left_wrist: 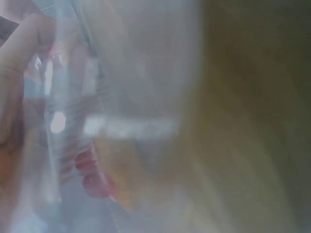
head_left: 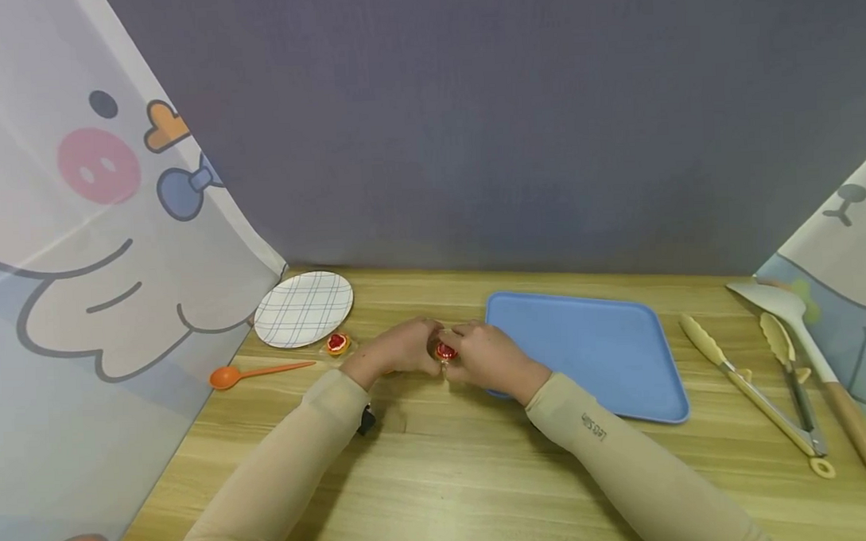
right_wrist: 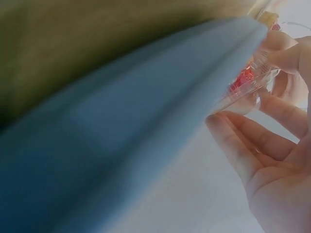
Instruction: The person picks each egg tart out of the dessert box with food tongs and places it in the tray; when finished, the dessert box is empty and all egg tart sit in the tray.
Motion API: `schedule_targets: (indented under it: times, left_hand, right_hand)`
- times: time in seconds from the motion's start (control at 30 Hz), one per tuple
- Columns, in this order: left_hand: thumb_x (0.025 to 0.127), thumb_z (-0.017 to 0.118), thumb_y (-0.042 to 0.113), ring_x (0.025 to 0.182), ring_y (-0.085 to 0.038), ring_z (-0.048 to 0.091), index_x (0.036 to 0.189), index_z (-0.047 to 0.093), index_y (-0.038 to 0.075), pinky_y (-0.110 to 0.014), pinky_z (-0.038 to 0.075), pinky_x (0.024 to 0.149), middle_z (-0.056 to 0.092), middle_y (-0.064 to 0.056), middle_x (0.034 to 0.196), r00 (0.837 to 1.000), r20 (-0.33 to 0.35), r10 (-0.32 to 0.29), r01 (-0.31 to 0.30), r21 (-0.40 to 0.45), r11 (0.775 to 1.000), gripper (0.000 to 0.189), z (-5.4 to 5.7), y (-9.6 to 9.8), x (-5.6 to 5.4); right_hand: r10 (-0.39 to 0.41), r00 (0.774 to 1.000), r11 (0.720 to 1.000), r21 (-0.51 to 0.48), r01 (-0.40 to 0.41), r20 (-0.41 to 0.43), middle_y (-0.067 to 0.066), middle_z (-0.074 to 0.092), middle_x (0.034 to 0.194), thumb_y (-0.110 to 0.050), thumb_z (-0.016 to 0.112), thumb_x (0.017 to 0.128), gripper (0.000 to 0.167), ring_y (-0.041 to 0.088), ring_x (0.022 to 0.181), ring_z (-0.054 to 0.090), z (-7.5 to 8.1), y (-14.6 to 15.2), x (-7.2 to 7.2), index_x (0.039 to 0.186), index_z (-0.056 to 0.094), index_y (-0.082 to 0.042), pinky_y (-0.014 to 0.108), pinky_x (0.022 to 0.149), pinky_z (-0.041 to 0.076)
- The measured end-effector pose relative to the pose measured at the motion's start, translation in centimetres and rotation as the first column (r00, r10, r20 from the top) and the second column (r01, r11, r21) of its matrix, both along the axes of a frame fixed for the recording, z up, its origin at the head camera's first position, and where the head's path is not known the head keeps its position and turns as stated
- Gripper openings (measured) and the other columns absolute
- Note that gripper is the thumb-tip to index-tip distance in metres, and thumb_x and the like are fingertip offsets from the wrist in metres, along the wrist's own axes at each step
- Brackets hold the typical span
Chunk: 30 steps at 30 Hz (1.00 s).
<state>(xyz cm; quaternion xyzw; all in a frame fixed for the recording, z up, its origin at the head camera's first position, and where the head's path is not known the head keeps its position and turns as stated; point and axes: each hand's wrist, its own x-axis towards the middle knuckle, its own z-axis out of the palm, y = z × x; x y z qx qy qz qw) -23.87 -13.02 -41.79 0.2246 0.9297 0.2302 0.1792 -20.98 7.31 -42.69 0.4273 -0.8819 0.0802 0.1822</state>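
Both hands meet in the middle of the head view around a small red-topped tart [head_left: 445,351] in clear plastic. The left hand [head_left: 410,347] grips the wrapping from the left with curled fingers. From the other side my right hand [head_left: 495,356] pinches it, and its forearm crosses the near left corner of the blue tray [head_left: 586,345]. In the right wrist view, thumb and fingers hold the clear packaging, with the red topping [right_wrist: 243,77] showing through. Blurred plastic fills much of the left wrist view, with a red and yellow tart [left_wrist: 99,182] behind it.
Another wrapped tart [head_left: 338,344] lies left of the left hand, close to a checked white plate [head_left: 304,309]. An orange spoon [head_left: 225,378] is in front of the plate. Yellow-tipped tongs [head_left: 756,394] and a wooden-handled spatula [head_left: 850,423] lie right of the tray.
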Motion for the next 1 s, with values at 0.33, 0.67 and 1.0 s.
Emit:
schedule_targets:
  times: [0.33, 0.67, 1.0]
  left_hand:
    - [0.076, 0.082, 0.015, 0.095, -0.016, 0.063, 0.134, 0.067, 0.008, -0.036, 0.054, 0.088, 0.072, -0.001, 0.115, 1.0, -0.02, -0.015, 0.015, -0.007, 1.0, 0.06, 0.0, -0.1, -0.3]
    - [0.077, 0.085, 0.012, 0.096, -0.014, 0.065, 0.135, 0.066, 0.006, -0.036, 0.057, 0.092, 0.073, -0.002, 0.117, 1.0, -0.023, -0.017, 0.016, -0.026, 1.0, 0.062, 0.2, -0.1, -0.4]
    - [0.076, 0.087, 0.012, 0.096, -0.015, 0.065, 0.13, 0.067, 0.006, -0.037, 0.057, 0.091, 0.072, -0.002, 0.115, 1.0, -0.011, -0.023, 0.022, -0.026, 0.999, 0.058, 0.0, -0.2, -0.5]
  right_hand:
    - [0.005, 0.984, 1.0, -0.013, -0.003, 0.177, 0.016, 0.081, 0.118, -0.03, 0.083, 0.086, 0.046, 0.018, 0.083, 0.076, 0.8, 0.4, -0.7, 0.127, 0.079, -0.008, 0.035, 0.077, 0.064]
    - [0.014, 0.949, 0.995, -0.102, 0.019, 0.314, 0.011, 0.082, 0.118, -0.028, 0.081, 0.092, 0.038, 0.015, 0.084, 0.076, 1.2, 0.8, -1.0, 0.126, 0.08, -0.011, 0.031, 0.077, 0.061]
    - [0.008, 0.916, 0.993, -0.114, 0.041, 0.401, 0.01, 0.081, 0.119, -0.023, 0.082, 0.09, 0.047, 0.003, 0.067, 0.054, 1.4, 0.8, -1.1, 0.134, 0.075, -0.007, 0.02, 0.066, 0.051]
